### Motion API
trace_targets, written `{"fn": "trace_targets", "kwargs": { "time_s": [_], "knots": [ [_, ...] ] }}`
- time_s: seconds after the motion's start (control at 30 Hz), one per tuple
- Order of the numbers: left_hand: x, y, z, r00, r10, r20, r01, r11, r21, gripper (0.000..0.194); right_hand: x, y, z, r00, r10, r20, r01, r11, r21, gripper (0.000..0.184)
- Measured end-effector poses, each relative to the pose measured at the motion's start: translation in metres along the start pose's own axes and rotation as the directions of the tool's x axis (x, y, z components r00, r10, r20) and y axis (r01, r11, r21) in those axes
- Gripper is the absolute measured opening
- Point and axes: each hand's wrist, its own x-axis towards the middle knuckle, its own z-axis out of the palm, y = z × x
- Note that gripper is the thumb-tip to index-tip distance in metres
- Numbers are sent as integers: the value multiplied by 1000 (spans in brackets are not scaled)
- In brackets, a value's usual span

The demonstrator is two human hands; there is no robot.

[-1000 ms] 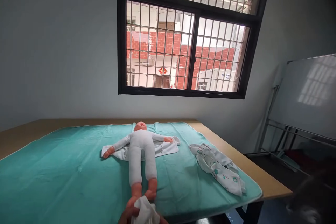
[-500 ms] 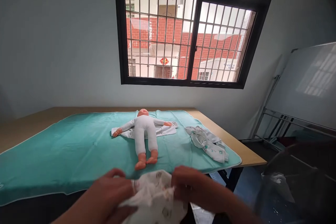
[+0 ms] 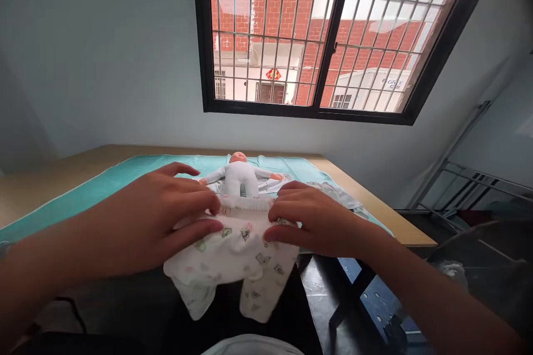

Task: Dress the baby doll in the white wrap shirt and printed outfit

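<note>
My left hand (image 3: 177, 213) and my right hand (image 3: 302, 213) hold a pair of white baby pants (image 3: 237, 249) by the waistband, one at each side. Thumbs lie on the near face, fingers over the far side. Small animal prints show on the cloth, and both legs hang down in front of the table edge. Beyond the pants a baby doll (image 3: 241, 177) lies on its back in a white bodysuit, its head away from me. Its lower legs are hidden behind the pants and my hands.
A teal mat (image 3: 137, 175) covers much of the wooden table (image 3: 362, 194). Crumpled white printed clothing (image 3: 333, 193) lies at the mat's right side. A barred window (image 3: 316, 33) is in the wall behind, and a metal stand frame (image 3: 470, 172) stands at the right.
The bunched cloth low in view has been raised and spread into pants with hanging legs. Both hands have come up with it, now covering the doll's feet. The view has tilted downward.
</note>
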Motion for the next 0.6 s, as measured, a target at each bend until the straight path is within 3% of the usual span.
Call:
{"fn": "trace_targets", "kwargs": {
  "time_s": [0.07,0.1,0.17,0.2,0.27,0.3,0.4,0.47,0.53,0.57,0.6],
  "knots": [
    [9,-11,-8,985,123,118,-129,991,43,19,10,2,-6,999,7,-39,-8,1000,-18,30],
    [14,-14,-9,985,152,85,-159,984,85,18,15,4,-8,994,28,-106,-25,999,31,29],
    [23,-17,-2,980,132,-150,-107,980,166,16,26,12,-6,964,73,-255,-15,975,221,25],
    [29,-16,6,957,101,-270,-58,985,165,13,34,16,0,955,67,-290,34,943,331,24],
    [42,-13,27,903,26,-429,6,997,73,9,50,26,19,962,24,-271,131,832,540,25],
    [48,-13,39,893,-11,-451,13,1000,3,10,58,30,32,969,25,-246,139,767,627,27],
    [53,-14,75,934,-138,-331,60,970,-235,21,71,46,74,978,115,-176,65,633,772,26],
    [32,-16,104,934,-300,-195,213,904,-372,31,63,63,96,980,154,-129,0,645,764,20],
    [-15,-19,142,896,-442,-39,380,810,-447,34,43,88,109,964,239,-115,-83,686,723,16],
    [-47,-20,166,888,-458,39,419,772,-478,30,30,104,111,929,341,-142,-144,689,710,16],
    [-84,-22,191,888,-442,125,442,749,-493,30,16,121,111,855,473,-212,-198,675,710,21]
  ]
}}
